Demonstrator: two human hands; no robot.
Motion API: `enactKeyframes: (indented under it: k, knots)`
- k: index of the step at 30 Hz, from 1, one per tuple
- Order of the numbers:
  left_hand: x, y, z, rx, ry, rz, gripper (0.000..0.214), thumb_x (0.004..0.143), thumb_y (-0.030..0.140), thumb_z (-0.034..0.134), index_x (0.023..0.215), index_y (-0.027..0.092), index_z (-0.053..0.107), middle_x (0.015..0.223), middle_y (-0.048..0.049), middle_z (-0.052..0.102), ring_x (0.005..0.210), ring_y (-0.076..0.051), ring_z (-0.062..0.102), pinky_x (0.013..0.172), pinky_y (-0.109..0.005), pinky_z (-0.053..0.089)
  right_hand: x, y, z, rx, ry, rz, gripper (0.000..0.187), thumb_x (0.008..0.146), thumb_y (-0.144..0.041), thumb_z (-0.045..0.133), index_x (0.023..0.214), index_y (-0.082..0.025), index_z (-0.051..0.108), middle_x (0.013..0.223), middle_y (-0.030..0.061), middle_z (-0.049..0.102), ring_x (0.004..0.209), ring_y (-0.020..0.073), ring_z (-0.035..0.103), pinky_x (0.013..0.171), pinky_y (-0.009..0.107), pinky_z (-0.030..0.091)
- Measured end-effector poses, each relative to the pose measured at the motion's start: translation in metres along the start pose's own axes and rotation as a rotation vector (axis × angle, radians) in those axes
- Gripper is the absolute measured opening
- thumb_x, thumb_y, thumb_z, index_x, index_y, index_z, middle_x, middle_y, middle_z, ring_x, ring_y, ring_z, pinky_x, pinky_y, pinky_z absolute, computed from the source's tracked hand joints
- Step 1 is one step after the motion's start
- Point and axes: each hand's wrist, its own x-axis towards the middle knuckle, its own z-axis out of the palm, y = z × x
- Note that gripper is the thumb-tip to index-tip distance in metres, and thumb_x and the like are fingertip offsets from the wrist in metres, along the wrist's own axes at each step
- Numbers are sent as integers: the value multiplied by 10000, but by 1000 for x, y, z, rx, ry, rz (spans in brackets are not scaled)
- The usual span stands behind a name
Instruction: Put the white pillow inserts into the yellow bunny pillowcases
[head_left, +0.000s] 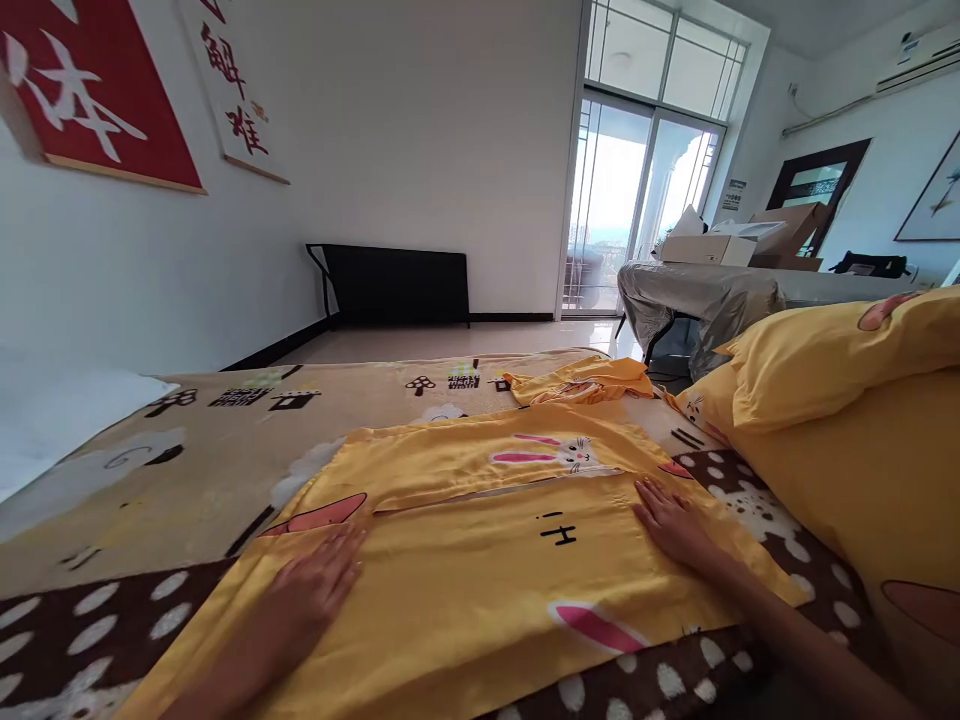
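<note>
Yellow cover (457,590) is spread out.
Its slit (495,491) is framed between left hand (319,582) and right hand (673,522), both laid unclenched on the cover.

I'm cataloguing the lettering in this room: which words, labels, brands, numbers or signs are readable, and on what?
"Hi": upside down in this view, on the yellow cloth.
"体": white, on the red hanging; the writing above is cut off.
"解难": red, on the white scroll; the character above is cut off.
Wall notice beside the window: too small to read.
No brand or number is readable.
</note>
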Motion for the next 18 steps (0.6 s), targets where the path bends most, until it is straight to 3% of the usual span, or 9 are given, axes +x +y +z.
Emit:
enactKeyframes:
  k: [2, 6, 9, 11, 13, 18]
  knots:
    - [5, 42, -4, -30, -15, 54, 545, 920, 346, 248, 1384, 129, 436, 1457, -88, 376, 1349, -238, 365, 1071, -432, 370, -8, -40, -1, 38, -18, -13, 608, 941, -410, 248, 1443, -75, 323, 1512, 145, 268, 1416, 241, 217, 1123, 447, 216]
    - [15, 150, -6, -152, 6, 286, 515, 920, 277, 276, 1384, 118, 435, 1453, -123, 391, 1353, -229, 362, 1092, -426, 344, -35, -135, 6, 186, -23, -355, 601, 936, -413, 282, 1455, -110, 304, 1516, 125, 269, 1417, 230, 216, 1136, 430, 190]
    - [15, 198, -3, -204, 10, 360, 530, 884, 234, 352, 1387, 83, 422, 1445, -161, 391, 1354, -249, 357, 1112, -433, 319, -51, -171, 13, 245, 3, -494, 571, 935, -333, 290, 1463, -115, 290, 1521, 112, 264, 1424, 208, 191, 1150, 401, 162]
    - [9, 196, -2, -229, 21, 358, 523, 907, 292, 345, 1395, 120, 419, 1451, -140, 390, 1353, -249, 359, 1112, -443, 318, -56, -166, 13, 254, 3, -474, 569, 941, -366, 289, 1463, -142, 296, 1527, 84, 258, 1425, 196, 190, 1156, 397, 153]
    - [-1, 169, -3, -241, 19, 306, 521, 931, 390, 304, 1404, 200, 413, 1462, -90, 388, 1355, -237, 360, 1103, -460, 328, -58, -140, 10, 231, -16, -400, 591, 940, -457, 285, 1465, -184, 296, 1532, 49, 244, 1423, 192, 195, 1157, 410, 149]
    - [-38, 46, 1, -125, 18, -46, 563, 913, 451, 252, 1411, 236, 404, 1482, -28, 357, 1378, -235, 318, 1100, -497, 316, -65, -37, 2, 84, 18, -77, 650, 927, -541, 227, 1477, -196, 255, 1539, 23, 209, 1428, 193, 178, 1147, 437, 171]
